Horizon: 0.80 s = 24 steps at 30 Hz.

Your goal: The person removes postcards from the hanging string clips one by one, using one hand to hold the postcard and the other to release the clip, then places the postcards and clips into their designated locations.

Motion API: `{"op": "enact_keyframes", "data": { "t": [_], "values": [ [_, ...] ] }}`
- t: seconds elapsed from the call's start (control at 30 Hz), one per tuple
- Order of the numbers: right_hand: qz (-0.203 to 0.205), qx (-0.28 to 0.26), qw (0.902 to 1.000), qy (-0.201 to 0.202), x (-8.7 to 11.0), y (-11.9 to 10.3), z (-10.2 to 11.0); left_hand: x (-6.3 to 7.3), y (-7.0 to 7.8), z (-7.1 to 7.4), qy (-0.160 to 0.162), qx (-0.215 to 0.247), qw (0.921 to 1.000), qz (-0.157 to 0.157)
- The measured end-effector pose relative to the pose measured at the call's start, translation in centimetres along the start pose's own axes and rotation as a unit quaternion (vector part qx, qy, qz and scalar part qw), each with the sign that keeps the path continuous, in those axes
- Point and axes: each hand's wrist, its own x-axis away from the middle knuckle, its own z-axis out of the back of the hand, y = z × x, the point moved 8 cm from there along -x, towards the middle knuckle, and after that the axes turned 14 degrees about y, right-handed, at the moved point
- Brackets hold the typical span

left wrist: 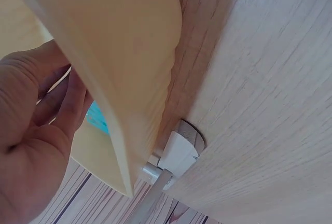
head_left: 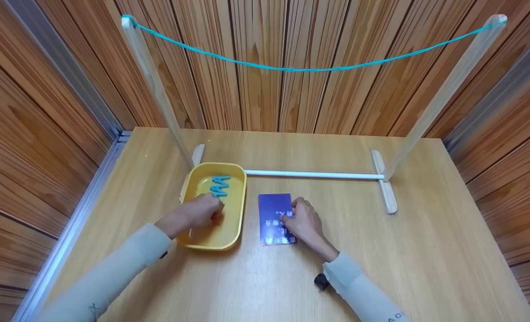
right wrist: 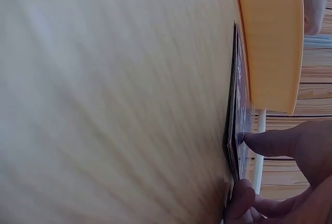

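Observation:
My left hand (head_left: 202, 211) reaches into a yellow plastic tray (head_left: 242, 201), fingers bent downward below the teal clothespins (head_left: 220, 187) that lie in a row on its floor. In the left wrist view the tray's rim hides those fingertips, so I cannot tell whether they hold anything. My right hand (head_left: 307, 222) pinches the right edge of blue-purple cards (head_left: 271, 219) with white printed characters. Its thumb (right wrist: 270, 142) presses on top while curled fingers sit at the edge. Thin layers show along the cards' side in the right wrist view, lying close over the table.
A wooden stand has two upright posts (head_left: 157, 89) (head_left: 443, 98), joined low by a white rod (head_left: 314, 174). A teal cord (head_left: 291, 69) sags between the post tops. Its right foot (head_left: 385, 183) rests on the wooden table (head_left: 426, 250). Wood-panelled walls enclose the back and sides.

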Motion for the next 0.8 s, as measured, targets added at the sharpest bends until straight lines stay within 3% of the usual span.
{"op": "enact_keyframes", "data": {
  "t": [0.2, 0.47, 0.63, 0.8],
  "values": [
    [-0.001, 0.008, 1.0000, -0.003, -0.1, -0.1, 0.1, 0.2, -0.2, 0.0, -0.008, 0.010, 0.9995, 0.028],
    [-0.007, 0.001, 0.9999, -0.013, 0.1, 0.0, 0.2, 0.8, 0.0, 0.3, 0.017, 0.015, 0.9996, 0.019],
    [-0.001, -0.007, 1.0000, -0.006, -0.1, 0.0, 1.0, 1.6, 0.2, 2.0, 0.042, -0.004, 0.9984, 0.036],
    [-0.015, -0.048, 0.9987, -0.008, -0.2, 0.1, 2.2, 2.8, 0.1, 4.5, 0.060, -0.027, 0.9962, 0.058]
  ]
}}
